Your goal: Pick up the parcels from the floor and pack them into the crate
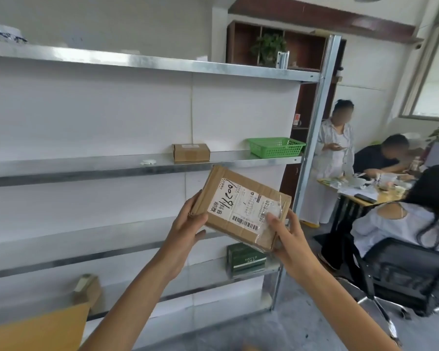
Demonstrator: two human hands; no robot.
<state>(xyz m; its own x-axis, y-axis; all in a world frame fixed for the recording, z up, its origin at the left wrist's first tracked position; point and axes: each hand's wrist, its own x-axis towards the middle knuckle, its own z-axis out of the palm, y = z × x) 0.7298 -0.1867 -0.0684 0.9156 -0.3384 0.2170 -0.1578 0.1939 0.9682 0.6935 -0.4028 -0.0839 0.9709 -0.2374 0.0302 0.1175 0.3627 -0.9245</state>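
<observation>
Parcel (241,209) mid-air before shelf (86,171), tilted. My left hand (188,221) grips left end, right hand (287,234) grips right corner. Level it, support underneath, carry two-handed; crate I can't spot.

Place: office room doubling as a parcel store.
Shelving: tall metal rack (86,168) with white backing, several tiers.
Stock: small cardboard box (191,152) mid-shelf; green plastic basket (276,147) at that shelf's right end; dark green box (246,259) at a lower shelf's right end.
Parcel: brown carton (241,211) with barcode shipping label, held before the rack.
Desk: cluttered table (388,196); seated person (403,224) at its near side, standing person (336,160) beside it.
Seating: black swivel chair (403,272).
Background: wooden cabinet (307,51) with potted plant (268,48); window (433,84).
</observation>
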